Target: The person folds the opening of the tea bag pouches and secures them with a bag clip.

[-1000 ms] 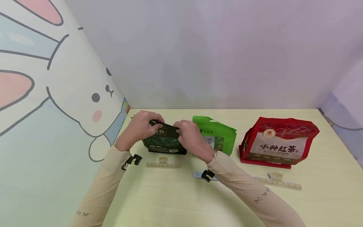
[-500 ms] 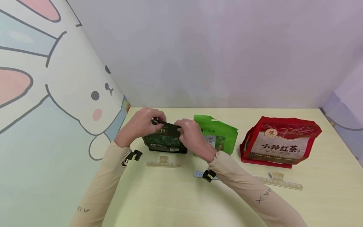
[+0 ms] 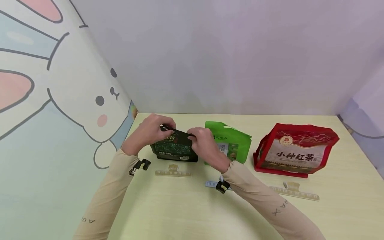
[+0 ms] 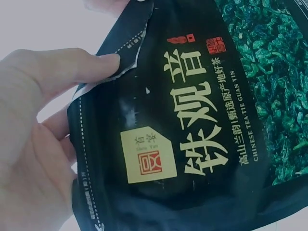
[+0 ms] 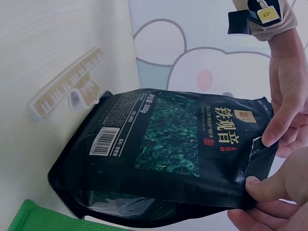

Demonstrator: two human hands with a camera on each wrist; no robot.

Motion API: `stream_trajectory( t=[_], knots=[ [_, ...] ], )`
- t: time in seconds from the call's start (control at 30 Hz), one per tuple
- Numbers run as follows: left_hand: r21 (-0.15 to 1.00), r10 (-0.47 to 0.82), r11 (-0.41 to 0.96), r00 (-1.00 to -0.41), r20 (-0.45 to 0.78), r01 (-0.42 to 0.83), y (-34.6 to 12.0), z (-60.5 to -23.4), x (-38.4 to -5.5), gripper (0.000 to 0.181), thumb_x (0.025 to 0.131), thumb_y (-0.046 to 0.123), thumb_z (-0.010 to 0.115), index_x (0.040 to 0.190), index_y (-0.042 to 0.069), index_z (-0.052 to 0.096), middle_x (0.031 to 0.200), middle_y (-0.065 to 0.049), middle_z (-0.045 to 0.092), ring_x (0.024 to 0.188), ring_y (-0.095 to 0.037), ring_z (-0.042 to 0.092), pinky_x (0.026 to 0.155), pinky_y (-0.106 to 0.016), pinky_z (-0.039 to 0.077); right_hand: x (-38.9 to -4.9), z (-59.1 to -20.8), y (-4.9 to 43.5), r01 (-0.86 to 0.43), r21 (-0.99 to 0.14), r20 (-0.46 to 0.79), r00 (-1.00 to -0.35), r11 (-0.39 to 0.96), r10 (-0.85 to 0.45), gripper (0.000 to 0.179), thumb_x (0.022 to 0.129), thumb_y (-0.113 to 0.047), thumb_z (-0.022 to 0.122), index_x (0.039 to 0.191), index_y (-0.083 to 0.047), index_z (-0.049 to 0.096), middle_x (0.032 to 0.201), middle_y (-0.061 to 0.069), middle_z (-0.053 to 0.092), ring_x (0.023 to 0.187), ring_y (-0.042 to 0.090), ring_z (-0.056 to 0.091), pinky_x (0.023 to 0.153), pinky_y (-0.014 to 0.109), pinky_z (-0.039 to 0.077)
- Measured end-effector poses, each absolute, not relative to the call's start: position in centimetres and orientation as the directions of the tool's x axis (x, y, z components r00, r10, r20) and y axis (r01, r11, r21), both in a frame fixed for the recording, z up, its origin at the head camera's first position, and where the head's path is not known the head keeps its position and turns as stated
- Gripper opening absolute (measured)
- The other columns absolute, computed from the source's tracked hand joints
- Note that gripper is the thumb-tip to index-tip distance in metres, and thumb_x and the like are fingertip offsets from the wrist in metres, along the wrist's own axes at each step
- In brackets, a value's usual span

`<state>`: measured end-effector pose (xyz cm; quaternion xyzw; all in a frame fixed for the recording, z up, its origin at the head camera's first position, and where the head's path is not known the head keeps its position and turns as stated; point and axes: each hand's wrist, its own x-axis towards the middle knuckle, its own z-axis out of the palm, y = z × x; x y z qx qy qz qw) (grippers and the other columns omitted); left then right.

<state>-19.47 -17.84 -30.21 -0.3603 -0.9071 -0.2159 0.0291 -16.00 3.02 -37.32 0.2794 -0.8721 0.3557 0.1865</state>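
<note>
A black bag of tea leaves (image 3: pixel 172 150) stands on the table at the far left, its front printed with gold characters. My left hand (image 3: pixel 150 130) pinches its top edge near the left end, thumb in front. Toward the right end, my right hand (image 3: pixel 204 143) pinches the same edge. In the left wrist view, part of the top, a flap (image 4: pixel 130 45), is folded over the front below a dashed line, and the left thumb presses at its end. The right wrist view shows the right thumb on this folded strip (image 5: pixel 260 161), close to the bag's corner.
Right of the black bag stands a green bag (image 3: pixel 232 136), partly behind my right hand. Farther right is a red tea bag (image 3: pixel 295 150). On the table (image 3: pixel 168 206) lie a beige clip (image 3: pixel 173 173), a blue clip (image 3: pixel 211 184) and another beige clip (image 3: pixel 295 192). Walls enclose the table.
My right hand has shifted slightly right along the bag's top edge. The left hand keeps its pinch, and the bags and clips stay where they were.
</note>
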Motion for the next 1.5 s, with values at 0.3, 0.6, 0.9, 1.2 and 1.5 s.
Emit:
stream_trajectory(
  t=[0.3, 0.6, 0.9, 1.2, 1.5],
  knots=[
    [0.360, 0.635, 0.643, -0.733, 0.243, 0.677, -18.0, -30.5, -19.2, 0.008, 0.085, 0.010, 0.069, 0.089, 0.017, 0.072, 0.084, 0.005, 0.067, 0.075, -0.008, 0.060, 0.070, -0.033, 0.048, -15.4, -38.1, 3.2, -0.616, -0.522, 0.563, -0.769, 0.591, -0.304, 0.014, 0.090, 0.002, 0.060, 0.101, -0.002, 0.068, 0.095, 0.011, 0.066, 0.083, 0.020, 0.063, 0.077, 0.025, 0.049],
    [0.358, 0.635, 0.638, -0.729, 0.256, 0.682, -18.0, -30.7, -19.1, 0.009, 0.084, 0.009, 0.069, 0.089, 0.016, 0.071, 0.085, 0.003, 0.068, 0.076, -0.008, 0.060, 0.070, -0.032, 0.048, -15.1, -38.3, 3.1, -0.621, -0.536, 0.589, -0.760, 0.572, -0.273, 0.014, 0.088, 0.005, 0.061, 0.100, -0.001, 0.067, 0.096, 0.011, 0.065, 0.085, 0.020, 0.063, 0.078, 0.022, 0.048],
    [0.354, 0.629, 0.647, -0.735, 0.252, 0.675, -17.8, -30.7, -19.0, 0.009, 0.084, 0.010, 0.068, 0.087, 0.017, 0.071, 0.083, 0.005, 0.068, 0.076, -0.008, 0.061, 0.069, -0.031, 0.048, -14.9, -38.4, 3.3, -0.601, -0.554, 0.566, -0.780, 0.576, -0.268, 0.011, 0.089, 0.005, 0.060, 0.098, 0.001, 0.064, 0.093, 0.012, 0.064, 0.081, 0.020, 0.061, 0.075, 0.024, 0.047],
    [0.379, 0.615, 0.645, -0.745, 0.258, 0.663, -17.9, -30.5, -19.0, 0.009, 0.084, 0.009, 0.068, 0.086, 0.018, 0.071, 0.084, 0.004, 0.068, 0.076, -0.008, 0.061, 0.068, -0.032, 0.049, -14.5, -37.9, 3.8, -0.589, -0.566, 0.562, -0.788, 0.577, -0.252, 0.009, 0.085, 0.006, 0.064, 0.092, 0.000, 0.064, 0.089, 0.012, 0.064, 0.080, 0.021, 0.063, 0.072, 0.024, 0.049],
    [0.383, 0.611, 0.652, -0.753, 0.246, 0.654, -17.9, -30.6, -19.1, 0.009, 0.084, 0.009, 0.069, 0.087, 0.018, 0.071, 0.083, 0.006, 0.067, 0.076, -0.008, 0.061, 0.067, -0.032, 0.048, -14.0, -37.4, 4.6, -0.554, -0.635, 0.495, -0.827, 0.538, -0.267, 0.011, 0.083, 0.007, 0.065, 0.093, 0.001, 0.063, 0.088, 0.012, 0.064, 0.075, 0.019, 0.062, 0.067, 0.024, 0.050]
  ],
)
